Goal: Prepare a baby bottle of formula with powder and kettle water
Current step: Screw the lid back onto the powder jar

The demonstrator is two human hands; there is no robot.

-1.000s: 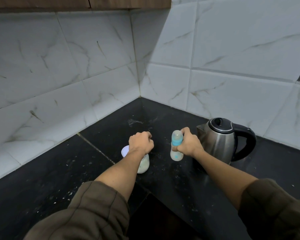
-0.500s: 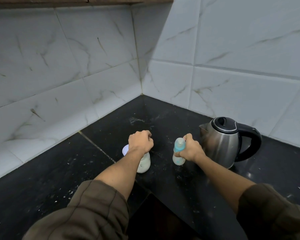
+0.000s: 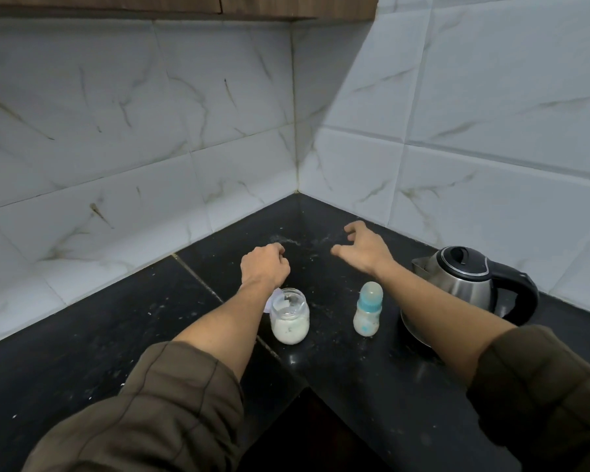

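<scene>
A small baby bottle point(image 3: 368, 309) with a blue collar and clear teat stands upright on the black counter point(image 3: 116, 335), milky liquid inside. Left of it stands an open glass jar point(image 3: 289, 315) of white powder, with a pale lid point(image 3: 269, 303) lying behind it. A steel kettle point(image 3: 464, 281) with black lid and handle stands at the right. My left hand point(image 3: 264, 267) hovers above and behind the jar, fingers curled shut, nothing visible in it. My right hand point(image 3: 363, 248) is raised beyond the bottle, fingers spread, empty.
White marble-look tiled walls meet in a corner point(image 3: 295, 165) behind the objects. A wooden cabinet point(image 3: 184, 5) hangs overhead. The counter is L-shaped, with its inner front edge point(image 3: 307, 386) near me, and is dusted with white specks.
My right hand let go of the baby bottle and lifted away toward the corner, fingers opening. My left hand rose off the jar, which now stands uncovered. The view shifted, so objects sit lower.
</scene>
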